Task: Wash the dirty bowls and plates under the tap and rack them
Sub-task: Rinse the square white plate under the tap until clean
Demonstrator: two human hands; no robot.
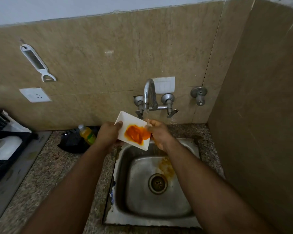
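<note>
Tan stone-look tiled walls (108, 53) fill the far side and the right side of the scene, meeting in a corner at the far right. Below them runs a speckled granite counter (54, 168), with a steel sink (152, 215) sunk into it near the middle; yellow-orange residue lies on the sink floor just right of the drain (157, 183). At the left edge stands a black dish rack (0, 168) on a grey tray, and a white bowl (4, 147) lies in it on its side. A chrome tap (148, 93) comes out of the far wall above the sink, water running from its spout.

Under that stream, over the far edge of the sink, is a white rectangular plate (125, 118), tilted, with a thick orange smear across its middle. The left hand (108, 134) grips its left edge, thumb on the upper face. The right hand (157, 134) is at the plate's right edge in the water, fingers bent against the plate.

Left of the hands, a yellow bottle (87, 134) lies on a black bag (71, 142) on the counter. On the far wall are a white peeler (36, 62), hanging, a white socket (35, 95), a switch plate (165, 84) and a separate valve (199, 95).
</note>
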